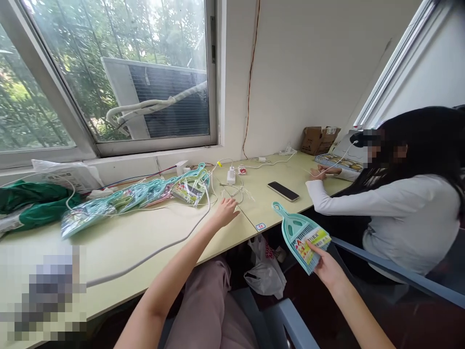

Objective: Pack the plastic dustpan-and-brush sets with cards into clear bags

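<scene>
Plainly, the right hand has its fingers clamped on a teal mini dustpan-and-brush set, the thumb pressed across the printed card label and the other fingers tucked behind, mostly hidden. The set is held tilted just off the front edge of the bench, its looped handle pointing up and away from those fingers and its bristles ending close beside them.

The left hand reaches over the bench palm down, its fingers slightly apart and holding nothing; whether the tips touch the surface, I cannot tell. Just past these fingertips lie thin white cords and clear strands, with a white power adapter a little farther out. To the left of the same fingers runs a row of plastic-wrapped dustpan sets, ending in a green bag well apart from them. A thick grey cable curves along the bench on that side too.

Beyond the right fingers, past the set's handle, a smartphone lies flat. Farther off from them, a co-worker in a white sleeve sits at the bench, near an opened cardboard box.
</scene>
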Demonstrator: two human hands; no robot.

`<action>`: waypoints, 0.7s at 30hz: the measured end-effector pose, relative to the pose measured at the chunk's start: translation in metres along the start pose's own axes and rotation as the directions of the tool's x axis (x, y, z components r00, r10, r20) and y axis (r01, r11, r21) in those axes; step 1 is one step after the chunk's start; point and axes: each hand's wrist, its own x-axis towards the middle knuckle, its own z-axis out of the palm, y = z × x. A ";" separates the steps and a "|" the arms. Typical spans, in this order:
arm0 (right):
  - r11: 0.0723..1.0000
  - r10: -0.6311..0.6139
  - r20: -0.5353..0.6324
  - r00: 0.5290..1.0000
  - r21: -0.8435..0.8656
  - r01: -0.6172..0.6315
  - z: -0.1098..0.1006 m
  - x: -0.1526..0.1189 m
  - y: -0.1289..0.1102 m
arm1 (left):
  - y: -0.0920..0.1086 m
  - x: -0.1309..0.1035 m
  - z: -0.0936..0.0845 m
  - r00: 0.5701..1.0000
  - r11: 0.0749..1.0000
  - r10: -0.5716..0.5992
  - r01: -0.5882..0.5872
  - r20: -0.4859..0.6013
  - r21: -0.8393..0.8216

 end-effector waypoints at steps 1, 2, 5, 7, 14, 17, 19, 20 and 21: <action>1.000 0.003 -0.021 1.000 -0.006 -0.003 -0.001 -0.006 -0.001 | 0.000 0.000 0.000 0.998 0.999 0.045 -0.045 0.041 -0.022; 1.000 0.008 -0.037 0.999 -0.014 -0.008 0.000 -0.011 -0.001 | 0.001 -0.003 0.000 0.993 0.994 0.100 -0.097 0.059 -0.053; 0.998 0.036 -0.056 0.998 -0.040 -0.038 0.007 -0.021 0.003 | 0.000 -0.028 0.004 0.981 0.971 0.193 -0.187 0.027 -0.148; 0.997 0.060 -0.039 0.997 -0.045 -0.061 0.016 -0.025 0.007 | -0.002 -0.046 0.007 0.991 0.972 0.133 -0.130 0.003 -0.196; 0.997 0.069 -0.011 0.998 -0.038 -0.069 0.050 -0.042 0.015 | -0.027 -0.029 0.015 0.944 0.971 -0.007 -0.073 -0.331 -0.228; 0.998 0.054 0.000 0.999 -0.022 -0.054 0.057 -0.051 0.013 | -0.030 0.004 0.013 0.939 0.967 -0.050 -0.040 -0.340 -0.251; 0.999 0.053 0.008 0.999 -0.013 -0.053 0.056 -0.055 0.012 | -0.025 0.016 0.011 0.968 0.966 -0.022 -0.044 -0.252 -0.256; 0.998 0.055 0.014 0.998 -0.011 -0.054 0.055 -0.056 0.013 | -0.021 0.016 0.011 0.983 0.965 0.023 -0.069 -0.184 -0.251; 0.998 0.057 0.020 0.998 -0.014 -0.057 0.052 -0.057 0.013 | -0.016 0.012 0.011 0.990 0.964 0.080 -0.106 -0.114 -0.243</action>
